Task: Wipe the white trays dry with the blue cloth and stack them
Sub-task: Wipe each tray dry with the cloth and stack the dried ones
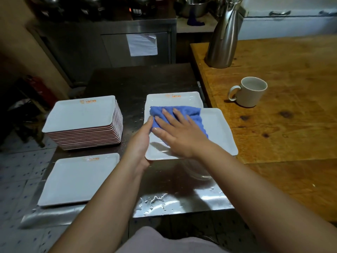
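A white tray point(217, 132) is lifted a little above the steel table, and my left hand point(141, 141) grips its left edge, thumb on top. My right hand point(179, 132) lies flat with straight fingers on the blue cloth point(193, 114), pressing it onto this tray. Another white tray point(173, 99) lies just behind and partly under it. A tall stack of white trays point(82, 115) stands at the left. A low stack of trays point(76, 179) lies at the near left.
The steel table point(182, 199) is wet, with water drops near its front edge. A wooden counter point(282, 115) on the right carries a white mug point(249, 92) and a steel jug point(224, 39). Steel cabinets stand behind.
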